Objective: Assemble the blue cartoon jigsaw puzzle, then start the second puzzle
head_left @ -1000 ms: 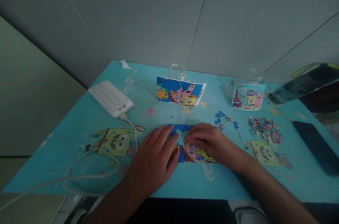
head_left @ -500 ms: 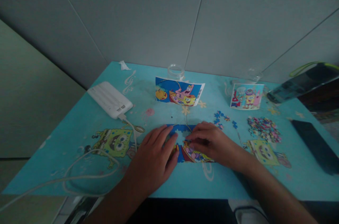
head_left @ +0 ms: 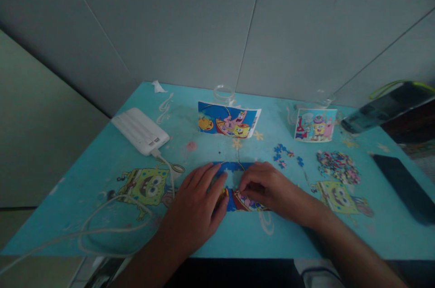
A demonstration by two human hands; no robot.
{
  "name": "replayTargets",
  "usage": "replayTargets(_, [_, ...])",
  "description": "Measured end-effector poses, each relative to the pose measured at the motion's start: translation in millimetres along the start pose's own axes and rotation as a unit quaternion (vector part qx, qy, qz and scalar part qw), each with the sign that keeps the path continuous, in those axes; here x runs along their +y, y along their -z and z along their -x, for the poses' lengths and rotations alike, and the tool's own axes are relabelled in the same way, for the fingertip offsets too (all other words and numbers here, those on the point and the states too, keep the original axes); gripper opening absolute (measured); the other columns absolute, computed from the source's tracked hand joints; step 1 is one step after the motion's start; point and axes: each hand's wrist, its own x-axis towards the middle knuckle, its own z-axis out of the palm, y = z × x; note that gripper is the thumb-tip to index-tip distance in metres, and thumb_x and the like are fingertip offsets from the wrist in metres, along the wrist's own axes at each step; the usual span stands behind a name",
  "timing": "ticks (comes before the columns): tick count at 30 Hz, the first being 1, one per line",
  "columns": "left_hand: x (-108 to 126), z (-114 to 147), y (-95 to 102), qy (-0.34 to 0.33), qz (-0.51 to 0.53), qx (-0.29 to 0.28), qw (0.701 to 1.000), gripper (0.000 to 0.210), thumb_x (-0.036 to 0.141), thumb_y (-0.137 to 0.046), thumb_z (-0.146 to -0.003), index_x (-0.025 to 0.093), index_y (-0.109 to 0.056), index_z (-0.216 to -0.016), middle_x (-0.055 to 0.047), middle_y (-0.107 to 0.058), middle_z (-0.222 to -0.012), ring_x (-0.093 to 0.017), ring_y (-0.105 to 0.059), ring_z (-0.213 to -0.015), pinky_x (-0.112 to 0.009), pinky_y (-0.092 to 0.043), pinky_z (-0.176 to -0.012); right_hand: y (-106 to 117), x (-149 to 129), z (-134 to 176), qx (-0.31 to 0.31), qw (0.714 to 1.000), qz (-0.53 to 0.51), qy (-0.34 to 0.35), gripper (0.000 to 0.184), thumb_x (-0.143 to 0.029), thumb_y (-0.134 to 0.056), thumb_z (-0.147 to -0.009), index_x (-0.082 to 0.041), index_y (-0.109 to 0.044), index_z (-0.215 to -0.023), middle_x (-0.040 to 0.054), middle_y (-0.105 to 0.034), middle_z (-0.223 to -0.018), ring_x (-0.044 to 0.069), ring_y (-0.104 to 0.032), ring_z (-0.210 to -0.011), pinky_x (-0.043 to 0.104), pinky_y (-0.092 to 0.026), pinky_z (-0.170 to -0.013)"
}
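A partly joined jigsaw puzzle (head_left: pixel 234 204) with a blue border lies flat before me, its middle showing a gap of turquoise tabletop. My left hand (head_left: pixel 198 197) rests on its left side, palm down with fingers stretched out and slightly apart. Over the right part, my right hand (head_left: pixel 268 188) is closed in a pinch on a puzzle piece at the gap's lower edge; the fingers hide most of that piece. Behind the puzzle stands a picture card (head_left: pixel 227 120) with the same cartoon boat scene. Several loose blue pieces (head_left: pixel 280 154) lie beyond my right hand.
A heap of mixed puzzle pieces (head_left: pixel 338 166) sits at the right, near a second picture card (head_left: pixel 315 125), a dark phone-like slab (head_left: pixel 404 188) and a bottle (head_left: pixel 377 109). At left are a white power bank (head_left: pixel 140 130) and its looping cable (head_left: pixel 115 229). A clear round container (head_left: pixel 224 93) stands behind.
My right hand's fingertips have moved slightly down toward the lower edge of the gap and curled more tightly. My left hand stays in place. The view has tilted a little.
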Motion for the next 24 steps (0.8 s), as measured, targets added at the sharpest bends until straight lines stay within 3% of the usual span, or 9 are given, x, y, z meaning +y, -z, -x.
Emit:
replayTargets(2, [0,0,-0.2,-0.002,-0.002,0.004,1.0,0.043,0.028,-0.052,-0.098,0.016,-0.053,-0.139,-0.014,-0.051,-0.147,-0.03,-0.045,-0.138,-0.053,-0.042,-0.114,6,0,3,0.02,1.0,-0.018,-0.016,0.007,-0.027,-0.066,-0.096,-0.024,-0.072,-0.094,0.0003,-0.072,-0.087,0.017,-0.064,-0.084,0.032,-0.048,-0.083])
replayTargets(5, [-1,0,-0.1,-0.006,-0.004,0.012,1.0,0.044,0.028,-0.053,-0.098,0.016,-0.052,-0.14,-0.014,-0.052,-0.146,-0.03,-0.047,-0.136,-0.053,-0.044,-0.113,23,7,10,0.131,0.988,-0.041,-0.074,0.011,-0.032,-0.064,-0.096,-0.024,-0.072,-0.096,0.0031,-0.073,-0.094,0.017,-0.066,-0.085,0.031,-0.051,-0.079])
replayTargets(8, [-1,0,-0.2,-0.008,-0.008,0.014,1.0,0.044,0.028,-0.054,-0.097,0.015,-0.052,-0.139,-0.015,-0.053,-0.145,-0.03,-0.047,-0.136,-0.053,-0.045,-0.112,41,24,19,0.273,0.951,-0.005,-0.148,0.019,-0.038,-0.063,-0.096,-0.023,-0.073,-0.1,0.0059,-0.075,-0.097,0.02,-0.067,-0.085,0.033,-0.053,-0.076])
replayTargets(11, [-1,1,-0.9,-0.007,-0.012,0.021,1.0,0.045,0.029,-0.055,-0.097,0.014,-0.053,-0.138,-0.015,-0.053,-0.144,-0.031,-0.048,-0.135,-0.053,-0.045,-0.111,54,41,26,0.333,0.922,0.021,-0.195,0.024,-0.041,-0.063,-0.094,-0.021,-0.075,-0.102,0.0064,-0.076,-0.093,0.021,-0.066,-0.078,0.035,-0.053,-0.073])
replayTargets(14, [-2,1,-2.1,-0.009,-0.013,0.028,0.999,0.044,0.03,-0.056,-0.096,0.013,-0.053,-0.137,-0.016,-0.053,-0.144,-0.032,-0.049,-0.135,-0.053,-0.045,-0.112,58,49,29,0.311,0.928,-0.01,-0.205,0.024,-0.041,-0.064,-0.093,-0.021,-0.075,-0.101,0.0067,-0.076,-0.092,0.021,-0.068,-0.081,0.036,-0.054,-0.076])
replayTargets(20, [-4,2,-4.2,-0.014,-0.018,0.03,0.999,0.045,0.031,-0.055,-0.096,0.014,-0.052,-0.137,-0.017,-0.051,-0.146,-0.032,-0.05,-0.134,-0.054,-0.047,-0.11,51,43,27,0.165,0.965,-0.103,-0.178,0.025,-0.042,-0.066,-0.091,-0.021,-0.076,-0.099,0.0051,-0.077,-0.095,0.019,-0.07,-0.086,0.034,-0.057,-0.08])
replayTargets(24, [-4,2,-4.9,-0.012,-0.022,0.026,0.999,0.045,0.031,-0.055,-0.097,0.014,-0.051,-0.138,-0.017,-0.049,-0.148,-0.032,-0.049,-0.134,-0.055,-0.046,-0.11,46,39,23,0.136,0.967,-0.121,-0.178,0.023,-0.038,-0.068,-0.089,-0.02,-0.076,-0.102,0.0045,-0.077,-0.096,0.019,-0.07,-0.085,0.034,-0.057,-0.08])
